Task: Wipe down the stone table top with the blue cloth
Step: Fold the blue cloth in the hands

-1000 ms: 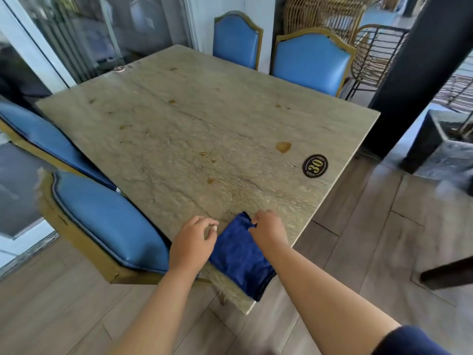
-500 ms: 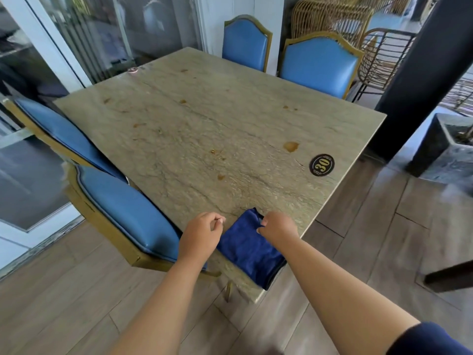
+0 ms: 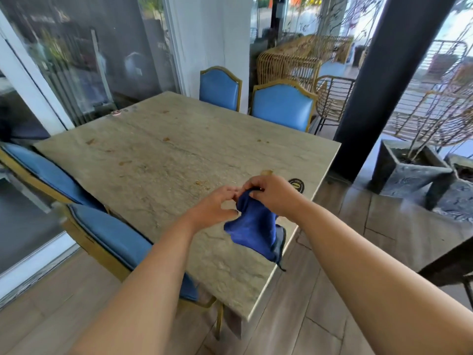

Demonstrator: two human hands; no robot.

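The blue cloth point(image 3: 253, 229) hangs bunched in the air just above the near right corner of the stone table top point(image 3: 166, 160). My right hand point(image 3: 271, 194) pinches the cloth's top edge. My left hand point(image 3: 217, 206) sits right beside it, fingertips touching the same top edge of the cloth. Small brown stains dot the beige stone, with one larger spot just behind my right hand. A round black number sticker point(image 3: 297, 185) lies on the table, partly hidden by my right hand.
Blue padded chairs stand on the left side point(image 3: 107, 229) and at the far side point(image 3: 281, 106) of the table. A dark pillar point(image 3: 378, 85) and stone planters point(image 3: 409, 170) are on the right. Glass doors run along the left. A small cap point(image 3: 115, 113) lies on the far left corner.
The cloth lay flat on the table's near corner under both hands; now both hands have lifted it off the stone and it hangs bunched. The camera view has risen and tilted up.
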